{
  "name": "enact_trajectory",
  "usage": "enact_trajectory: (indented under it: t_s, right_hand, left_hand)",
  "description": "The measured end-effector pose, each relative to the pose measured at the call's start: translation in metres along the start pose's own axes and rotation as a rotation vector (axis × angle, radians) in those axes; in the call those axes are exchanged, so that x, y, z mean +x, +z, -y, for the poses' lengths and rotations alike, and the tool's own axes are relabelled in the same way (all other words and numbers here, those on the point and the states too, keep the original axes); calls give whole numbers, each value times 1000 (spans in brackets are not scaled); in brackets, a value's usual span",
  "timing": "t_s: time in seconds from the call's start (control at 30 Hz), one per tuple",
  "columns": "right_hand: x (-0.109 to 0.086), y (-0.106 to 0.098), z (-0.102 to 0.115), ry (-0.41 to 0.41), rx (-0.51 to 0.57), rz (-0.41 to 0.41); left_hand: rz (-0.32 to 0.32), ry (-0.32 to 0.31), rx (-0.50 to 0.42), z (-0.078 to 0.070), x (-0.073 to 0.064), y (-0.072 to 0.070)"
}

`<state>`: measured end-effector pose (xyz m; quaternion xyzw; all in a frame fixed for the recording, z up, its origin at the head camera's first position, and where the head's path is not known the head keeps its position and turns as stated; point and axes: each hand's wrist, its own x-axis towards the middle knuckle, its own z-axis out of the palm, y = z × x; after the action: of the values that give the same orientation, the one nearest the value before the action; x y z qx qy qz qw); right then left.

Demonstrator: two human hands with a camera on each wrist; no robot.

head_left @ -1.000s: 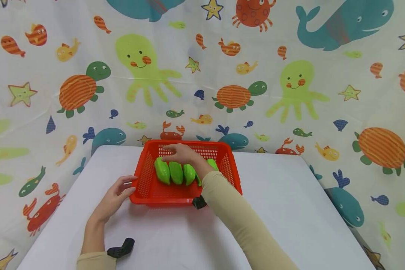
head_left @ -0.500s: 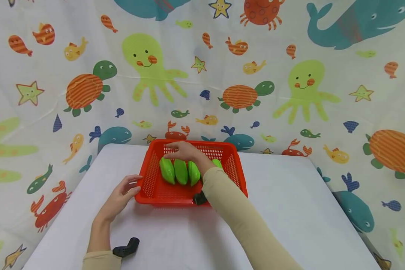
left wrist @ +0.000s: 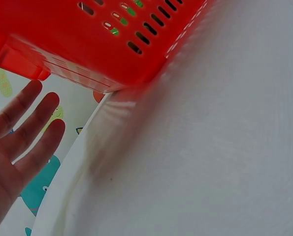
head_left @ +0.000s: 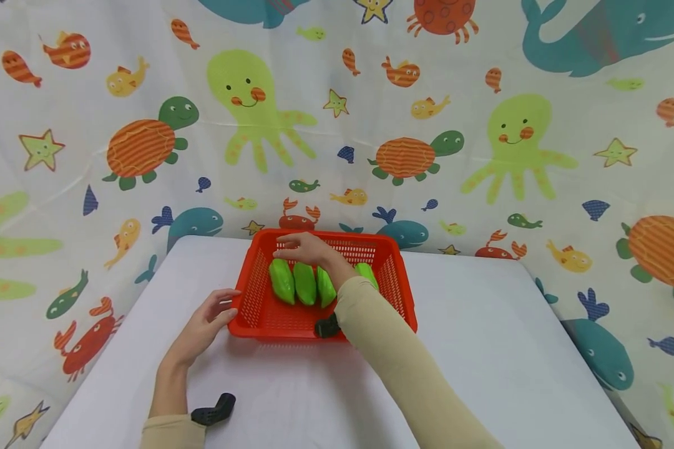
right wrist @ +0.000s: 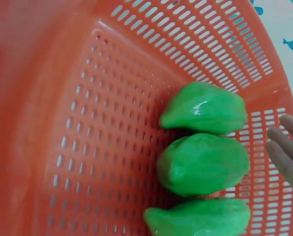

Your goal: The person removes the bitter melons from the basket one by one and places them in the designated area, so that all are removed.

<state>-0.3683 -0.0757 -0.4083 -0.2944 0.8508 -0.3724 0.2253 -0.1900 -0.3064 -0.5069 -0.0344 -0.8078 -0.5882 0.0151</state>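
L hand (head_left: 204,321): fingers spread, at red bskt (head_left: 283,324) edge, contact unclear | R hand (head_left: 307,248): loose, empty, nr grn veg (head_left: 282,283)

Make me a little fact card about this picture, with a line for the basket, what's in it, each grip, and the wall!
Basket: red basket with holes, on a white table
Inside: green fruit-like things; at least four show, others may hide behind the right arm
Left grip: left grip, at the basket's left edge, fingers stretched out
Right grip: right grip, over the basket, seen holding nothing
Wall: white cloth with sea animals
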Motion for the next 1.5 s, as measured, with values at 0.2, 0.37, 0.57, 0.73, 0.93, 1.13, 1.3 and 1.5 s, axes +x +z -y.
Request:
enact_trajectory:
  t_s: [0.2,0.37,0.57,0.73,0.93,1.13,1.3,1.5]
  right_hand:
    - [4,3,-1,6,97,-20]
    - [7,4,0,-10,97,-36]
    - [10,4,-4,19,33,-48]
    - [10,4,-7,18,-61,47]
    - [10,5,-4,5,-203,159]
    - [13,7,-1,7,-318,225]
    - [14,8,1,16,-338,255]
    - [16,9,3,25,-355,286]
  left_hand:
    - [3,-9,-10,-2,-4,3]
    - [0,-7,-18,-4,-6,4]
    - [-5,0,-33,-8,-8,6]
    - [-2,3,-41,-9,-8,6]
    - [-6,4,-36,-6,-7,6]
    - [-9,-11,-33,-1,-7,4]
    - [-9,-18,-42,-2,-7,3]
    - [-4,-20,-49,-6,-7,4]
